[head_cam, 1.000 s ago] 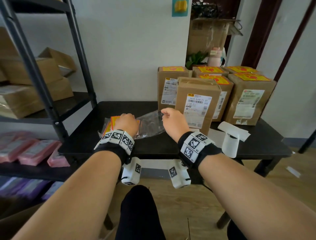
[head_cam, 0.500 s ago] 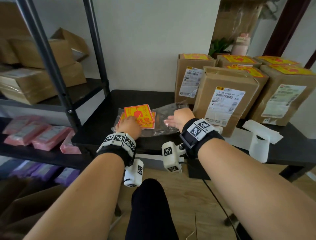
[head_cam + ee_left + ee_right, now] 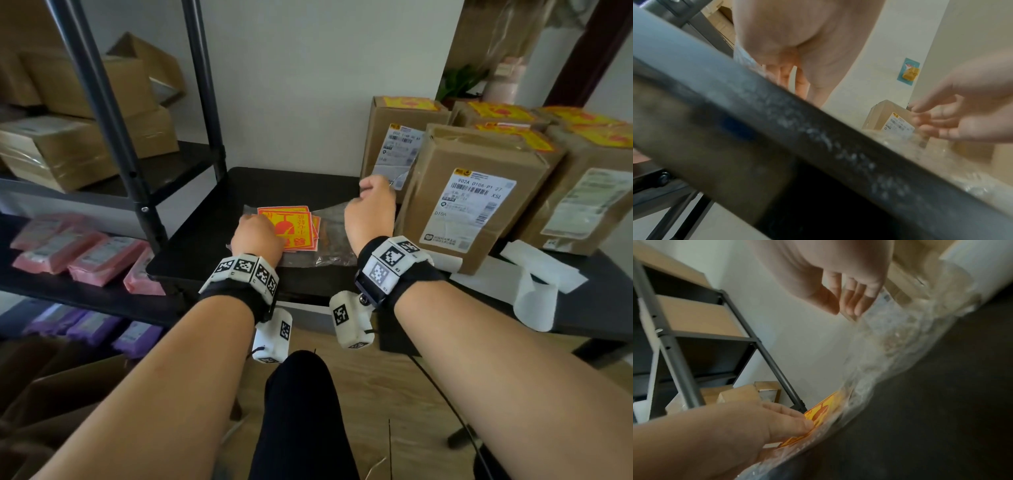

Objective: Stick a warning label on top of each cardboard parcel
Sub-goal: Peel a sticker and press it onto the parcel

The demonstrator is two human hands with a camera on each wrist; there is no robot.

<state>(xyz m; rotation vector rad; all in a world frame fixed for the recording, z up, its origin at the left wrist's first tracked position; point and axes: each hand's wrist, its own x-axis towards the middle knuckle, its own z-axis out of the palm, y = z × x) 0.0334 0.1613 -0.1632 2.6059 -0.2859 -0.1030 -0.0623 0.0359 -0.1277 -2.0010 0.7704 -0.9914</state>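
Note:
A stack of orange-and-yellow warning labels (image 3: 291, 224) lies on the black table (image 3: 274, 185), partly out of a clear plastic bag (image 3: 337, 233). My left hand (image 3: 257, 236) grips the stack's near edge, its fingers (image 3: 789, 420) pressed on the top label (image 3: 822, 412). My right hand (image 3: 371, 205) is raised and pinches the bag's edge (image 3: 890, 345) between thumb and fingers (image 3: 846, 305). To the right, the front cardboard parcel (image 3: 479, 164) has a bare top. The parcels behind it (image 3: 407, 102) (image 3: 500, 111) carry yellow labels on top.
White backing-paper strips (image 3: 534, 284) lie on the table's right part. A dark metal rack (image 3: 113, 113) stands at the left with cardboard boxes (image 3: 78, 150), pink packets (image 3: 78, 250) and purple packets (image 3: 92, 325). My knee (image 3: 301, 394) is below the table edge.
My right hand has lifted and drawn the bag's edge up and right toward the parcels. The labels show more fully outside the bag. My left hand stays on the stack.

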